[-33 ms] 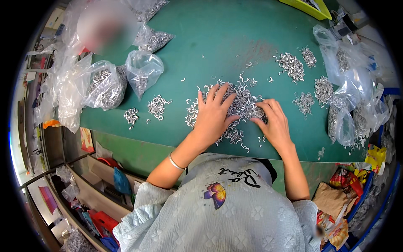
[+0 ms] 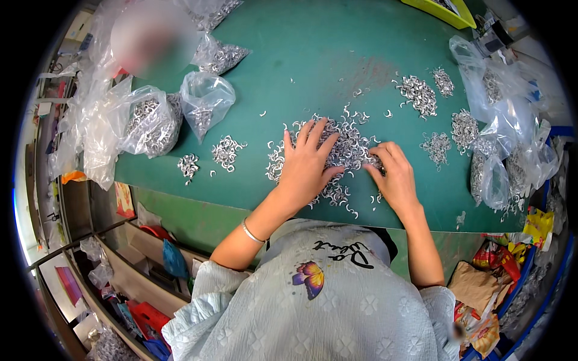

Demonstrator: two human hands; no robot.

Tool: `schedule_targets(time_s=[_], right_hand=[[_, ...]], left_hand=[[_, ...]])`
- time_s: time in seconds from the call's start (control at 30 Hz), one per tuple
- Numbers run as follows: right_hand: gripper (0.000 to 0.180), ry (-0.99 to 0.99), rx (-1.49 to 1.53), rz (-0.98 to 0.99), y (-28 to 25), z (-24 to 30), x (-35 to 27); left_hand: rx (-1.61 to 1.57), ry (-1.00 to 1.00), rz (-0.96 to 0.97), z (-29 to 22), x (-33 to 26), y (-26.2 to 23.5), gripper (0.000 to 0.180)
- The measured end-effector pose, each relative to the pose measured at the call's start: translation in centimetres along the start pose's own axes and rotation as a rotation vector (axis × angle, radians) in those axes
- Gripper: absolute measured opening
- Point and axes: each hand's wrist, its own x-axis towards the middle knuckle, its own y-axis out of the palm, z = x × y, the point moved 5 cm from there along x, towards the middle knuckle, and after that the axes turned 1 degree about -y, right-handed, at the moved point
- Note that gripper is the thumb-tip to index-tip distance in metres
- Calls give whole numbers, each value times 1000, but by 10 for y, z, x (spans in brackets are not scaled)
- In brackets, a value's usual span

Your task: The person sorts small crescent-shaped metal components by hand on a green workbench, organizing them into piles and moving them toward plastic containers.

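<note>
A heap of small curved silvery metal pieces (image 2: 346, 141) lies spread on the green table in front of me. My left hand (image 2: 307, 165) rests flat on the heap's left part, fingers spread and thumb reaching toward its middle. At the right edge of the heap is my right hand (image 2: 392, 174), its fingers bent and its thumb apart from them. A few pieces lie in the gap between that thumb and the fingertips; none is plainly gripped. Some pieces under both hands are hidden.
Smaller piles (image 2: 226, 153) lie to the left, and others (image 2: 416, 96) to the right. Clear plastic bags of pieces (image 2: 152, 123) stand at the left; more bags (image 2: 497, 144) crowd the right edge. A yellow-green tray (image 2: 442, 12) sits at the far right. The table's front edge is near my body.
My right hand has shifted very slightly to the right, its thumb drawing back a little from the heap. The left hand stays where it was.
</note>
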Motion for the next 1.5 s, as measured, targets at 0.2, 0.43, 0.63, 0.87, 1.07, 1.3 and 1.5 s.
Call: schedule_targets(time_s=[0.2, 0.43, 0.63, 0.87, 1.07, 1.3, 1.5], right_hand=[[8, 186, 220, -51, -7, -10, 2], [5, 499, 485, 117, -18, -40, -9], [38, 282, 248, 189, -21, -1, 7], [60, -144, 12, 175, 23, 32, 17], [27, -108, 147, 99, 16, 19, 14], [18, 375, 606, 9, -1, -22, -7], [17, 626, 978, 32, -12, -43, -16]], left_hand=[[-132, -19, 6, 16, -3, 5, 40], [-266, -71, -61, 29, -4, 10, 43], [-42, -36, 71, 21, -7, -3, 54], [-119, -35, 63, 22, -7, -1, 51], [-176, -44, 32, 23, -9, 2, 44], [-253, 4, -50, 20, -7, 2, 32], [-308, 18, -83, 19, -2, 3, 32]])
